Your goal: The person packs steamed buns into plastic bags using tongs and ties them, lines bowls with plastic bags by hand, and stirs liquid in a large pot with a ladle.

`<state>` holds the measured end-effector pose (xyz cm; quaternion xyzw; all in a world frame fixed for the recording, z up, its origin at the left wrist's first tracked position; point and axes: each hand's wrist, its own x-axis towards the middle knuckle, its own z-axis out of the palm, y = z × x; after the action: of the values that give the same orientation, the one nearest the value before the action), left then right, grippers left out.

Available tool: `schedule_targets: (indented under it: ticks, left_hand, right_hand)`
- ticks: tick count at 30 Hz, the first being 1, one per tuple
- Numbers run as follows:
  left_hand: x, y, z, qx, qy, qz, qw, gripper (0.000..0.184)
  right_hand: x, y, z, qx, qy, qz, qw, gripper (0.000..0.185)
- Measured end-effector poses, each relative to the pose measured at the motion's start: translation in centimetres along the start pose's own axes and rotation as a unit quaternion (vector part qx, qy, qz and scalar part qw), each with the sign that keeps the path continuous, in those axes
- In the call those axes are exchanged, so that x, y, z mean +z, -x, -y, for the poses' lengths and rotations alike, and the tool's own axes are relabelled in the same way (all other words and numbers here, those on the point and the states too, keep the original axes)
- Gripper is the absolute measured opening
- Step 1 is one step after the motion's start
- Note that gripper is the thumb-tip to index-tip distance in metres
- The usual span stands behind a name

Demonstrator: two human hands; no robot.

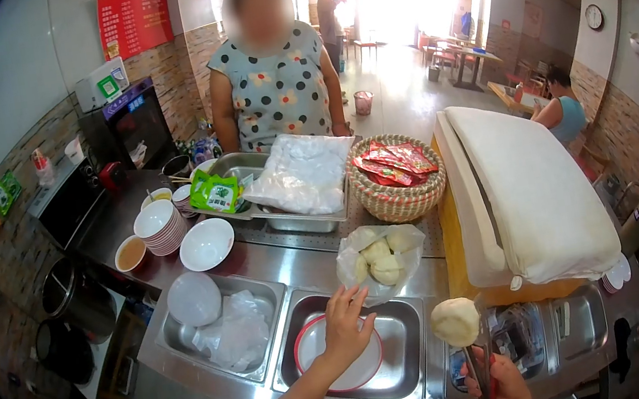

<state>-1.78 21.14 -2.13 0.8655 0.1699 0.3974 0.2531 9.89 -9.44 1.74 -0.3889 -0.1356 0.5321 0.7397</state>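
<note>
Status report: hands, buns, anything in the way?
Left hand open, at near edge of plastic bag with buns inside. Right hand closed on tongs, single bun held up. Nothing visible standing between single bun and bag.

On the far left, a red menu sign (135,20) hangs above a dark cabinet (137,128); a round clock (594,16) hangs far right.

Two hands (345,329), one pair of tongs (477,371), one woven basket (400,202), one wall clock (594,16)
</note>
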Motion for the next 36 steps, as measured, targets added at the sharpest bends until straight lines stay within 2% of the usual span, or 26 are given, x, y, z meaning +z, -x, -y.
schedule_targets:
  ticks: [13,16,19,22,28,31,34,36]
  left_hand:
    - [0.1,0.2,0.1,-0.008,0.006,0.01,1.0,0.051]
    - [0.7,0.4,0.8,-0.007,0.018,0.009,1.0,0.052]
    - [0.8,0.3,0.7,-0.013,-0.01,0.01,1.0,0.053]
    - [0.1,-0.2,0.2,-0.019,-0.009,-0.001,1.0,0.056]
    - [1.2,-0.6,0.9,-0.161,0.123,-0.066,0.977,0.076]
    - [1.7,-1.6,1.3,-0.248,0.18,-0.061,0.95,0.081]
    - [3.0,-2.3,2.6,-0.243,0.125,-0.057,0.96,0.076]
    - [3.8,-2.9,4.0,-0.251,0.162,-0.033,0.954,0.067]
  right_hand:
    - [-0.5,0.0,-0.9,-0.005,0.048,-0.028,0.998,0.074]
    - [1.9,0.0,0.0,0.011,0.093,-0.082,0.992,0.053]
    - [0.0,0.5,-0.9,-0.014,0.074,-0.046,0.996,0.064]
    - [1.4,0.3,-0.2,-0.007,0.065,-0.036,0.997,0.072]
    - [1.1,0.0,-0.5,0.005,0.043,-0.036,0.998,0.074]
    - [1.2,-0.3,-0.4,0.007,0.048,-0.045,0.998,0.074]
    - [1.2,-1.0,0.0,0.011,0.062,-0.039,0.997,0.072]
    - [0.5,-1.9,0.4,0.025,0.08,-0.012,0.996,0.066]
